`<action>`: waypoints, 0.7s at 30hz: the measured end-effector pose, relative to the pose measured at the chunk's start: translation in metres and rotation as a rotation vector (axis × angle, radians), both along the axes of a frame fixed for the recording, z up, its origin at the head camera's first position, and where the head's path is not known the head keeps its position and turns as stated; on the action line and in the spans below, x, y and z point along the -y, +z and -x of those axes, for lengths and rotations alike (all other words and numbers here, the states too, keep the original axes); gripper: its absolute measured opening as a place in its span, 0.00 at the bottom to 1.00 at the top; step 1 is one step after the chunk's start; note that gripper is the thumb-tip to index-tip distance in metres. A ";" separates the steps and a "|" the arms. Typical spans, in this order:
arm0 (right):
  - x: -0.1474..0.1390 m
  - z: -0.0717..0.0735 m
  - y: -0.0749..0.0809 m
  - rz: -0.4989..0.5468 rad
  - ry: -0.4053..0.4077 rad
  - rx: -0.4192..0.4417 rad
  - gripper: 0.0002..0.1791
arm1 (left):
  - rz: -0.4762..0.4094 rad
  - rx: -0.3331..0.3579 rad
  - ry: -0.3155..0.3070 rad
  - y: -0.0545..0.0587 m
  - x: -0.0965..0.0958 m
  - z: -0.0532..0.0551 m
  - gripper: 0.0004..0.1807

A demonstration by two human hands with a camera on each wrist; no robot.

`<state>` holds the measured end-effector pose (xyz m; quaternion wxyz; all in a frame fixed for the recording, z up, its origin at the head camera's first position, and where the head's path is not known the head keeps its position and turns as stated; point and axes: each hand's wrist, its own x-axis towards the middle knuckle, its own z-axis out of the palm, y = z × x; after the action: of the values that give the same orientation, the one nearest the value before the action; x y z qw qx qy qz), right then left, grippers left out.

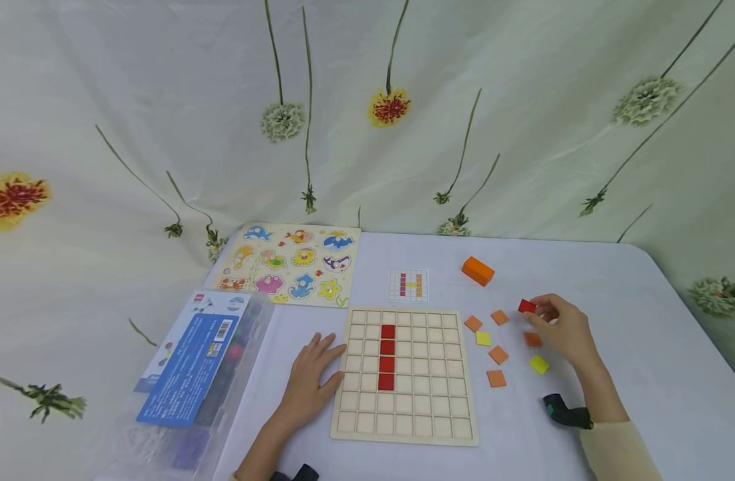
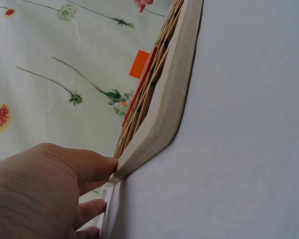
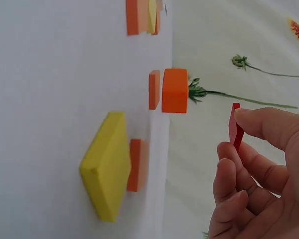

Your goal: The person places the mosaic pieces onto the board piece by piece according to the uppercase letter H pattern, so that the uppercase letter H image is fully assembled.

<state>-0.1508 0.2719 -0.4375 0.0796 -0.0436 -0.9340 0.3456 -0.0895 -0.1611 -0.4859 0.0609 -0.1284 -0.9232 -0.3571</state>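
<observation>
A red square tile [image 1: 526, 306] is pinched between the thumb and fingers of my right hand [image 1: 561, 327], held above the table's right side. The right wrist view shows the same red tile [image 3: 235, 126] off the surface. My left hand [image 1: 310, 377] lies beside the wooden grid board [image 1: 403, 427], fingers extended, its tips touching the board's left edge. In the left wrist view the thumb of the left hand [image 2: 45, 189] meets the board's corner [image 2: 139, 157]. Several red tiles [image 1: 388, 356] form one column in the board's cells.
Several orange tiles [image 1: 496, 379] and yellow tiles [image 1: 539, 364] lie right of the board. Behind are an orange block [image 1: 478, 271] and a pattern card [image 1: 409, 286]. A sea-animal puzzle board [image 1: 295, 264] and a clear plastic case [image 1: 223, 414] stand at the left.
</observation>
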 end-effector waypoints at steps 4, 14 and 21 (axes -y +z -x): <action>0.012 -0.007 0.011 0.000 -0.028 -0.078 0.15 | 0.007 0.008 0.010 0.000 -0.001 0.000 0.25; 0.054 -0.028 0.031 0.007 0.100 -0.211 0.13 | 0.013 0.001 0.010 -0.001 -0.001 0.000 0.25; 0.085 -0.040 0.035 0.064 0.227 -0.191 0.13 | 0.012 -0.003 0.013 -0.002 0.000 0.000 0.25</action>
<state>-0.1107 0.1868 -0.4028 0.1269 0.0927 -0.9097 0.3845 -0.0897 -0.1610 -0.4876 0.0639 -0.1236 -0.9260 -0.3509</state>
